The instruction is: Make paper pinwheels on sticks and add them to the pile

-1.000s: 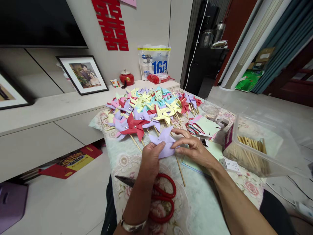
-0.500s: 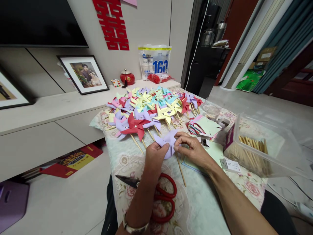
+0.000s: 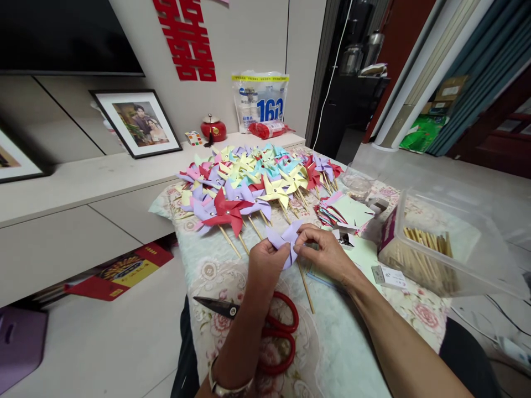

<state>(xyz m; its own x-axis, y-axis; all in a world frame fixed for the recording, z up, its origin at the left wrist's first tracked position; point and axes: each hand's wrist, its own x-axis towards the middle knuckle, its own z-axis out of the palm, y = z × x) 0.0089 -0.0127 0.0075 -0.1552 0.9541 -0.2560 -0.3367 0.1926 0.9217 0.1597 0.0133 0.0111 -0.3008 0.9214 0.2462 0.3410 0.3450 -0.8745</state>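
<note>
Between my two hands is a purple paper pinwheel [image 3: 283, 236], its blades folded inward. My left hand [image 3: 267, 262] is closed on its left and lower side, thumb pressed near the centre. My right hand [image 3: 323, 249] pinches its right edge with thumb and fingertips. A thin wooden stick [image 3: 306, 287] slants down below the pinwheel; whether it is joined to it I cannot tell. Under my left forearm lie scissors [image 3: 284, 331] with red handles, blades pointing left. Beyond my hands lie many finished pinwheels, among them a red pinwheel [image 3: 228, 211] and a yellow pinwheel [image 3: 276, 190].
To the right stands a clear plastic box [image 3: 415, 276] holding wooden sticks [image 3: 429, 246]. A small white box [image 3: 389, 276] sits beside it. Cut paper sheets [image 3: 350, 211] are stacked behind my right hand, near an open small box of metal pins [image 3: 344, 239]. A floral tablecloth [image 3: 340, 331] covers the table.
The pinwheel's blades are drawn in more toward its centre, and its left blade has turned upward. Both hands keep hold of it; the view has shifted slightly.
</note>
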